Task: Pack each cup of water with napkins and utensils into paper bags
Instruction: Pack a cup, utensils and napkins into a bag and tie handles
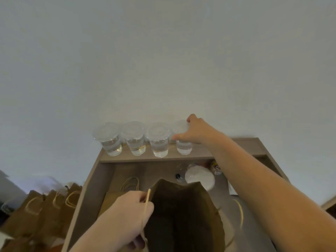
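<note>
The head view looks down over a brown tabletop (254,233) set against a pale wall (163,60). The right hand (196,130) reaches far forward to a raised ledge (200,153) at the back. It grips the lidded top of the rightmost cup (184,147), with the thumb on the near side and the fingers curled over the far side. The cup is clear plastic, holds water and stands upright on the ledge.

To the left of the right hand, three more lidded cups (136,144) of water stand upright in a row on the same ledge, close beside one another.

The left hand (131,210) is nearer the camera. Its fingers are curled and pinch the twine handle (147,197) of an open paper bag (181,215). The bag stands just right of this hand with its mouth gaping upward and its inside dark. Whether anything lies in it cannot be told.

A flat paper bag (112,197) lies partly under the left hand, with its own cord loop just beyond the fingers.

Between the two hands, just beyond the open bag's far rim, sits a white round object (200,177), too blurred to identify. A small dark item (177,176) is just left of it.

Well left of the left hand, off the tabletop, several brown bags with handles (41,211) stand together.
</note>
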